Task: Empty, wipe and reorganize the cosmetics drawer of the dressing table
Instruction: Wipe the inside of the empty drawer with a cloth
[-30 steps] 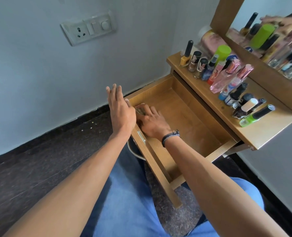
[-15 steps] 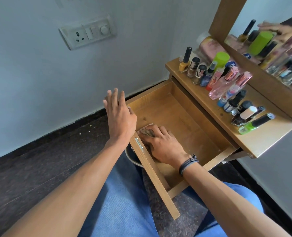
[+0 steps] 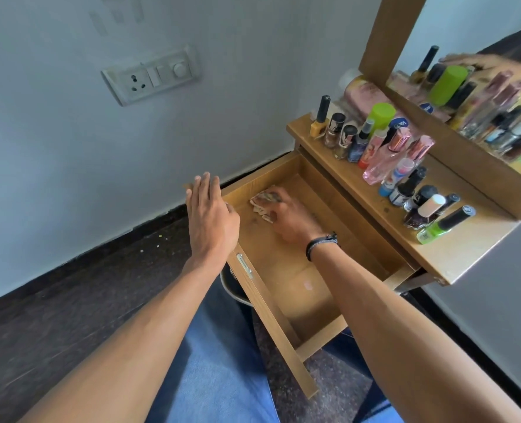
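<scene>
The drawer (image 3: pixel 286 270) is a shallow rectangular wooden box, pulled far out from the table (image 3: pixel 454 257). Its long axis runs from upper left to lower right across the view, and its front panel, a long wooden strip with a small metal fitting, slants down toward the person's lap. The floor of the drawer is smooth, bare brown board with a pale smudge near the lower end.

The right hand (image 3: pixel 289 221) is inside the drawer near its upper-left end, palm down, fingers curled over a crumpled, patterned cloth (image 3: pixel 263 199) and pressing it to the wood. A dark braided band circles that wrist. The left hand (image 3: pixel 212 221) lies open and flat, fingers straight and together, over the drawer's front edge near the same corner, gripping nothing.

On the tabletop, of the same grained wood, stand crowded bottles (image 3: pixel 390 154): glossy glass ones with black caps, pink faceted ones, a lime-green cap. A green bottle (image 3: pixel 445 224) lies on its side. A mirror (image 3: pixel 478 96) in a wooden frame reflects them. The wall holds a white plastic switch plate (image 3: pixel 152 76). Blue denim covers the lap.
</scene>
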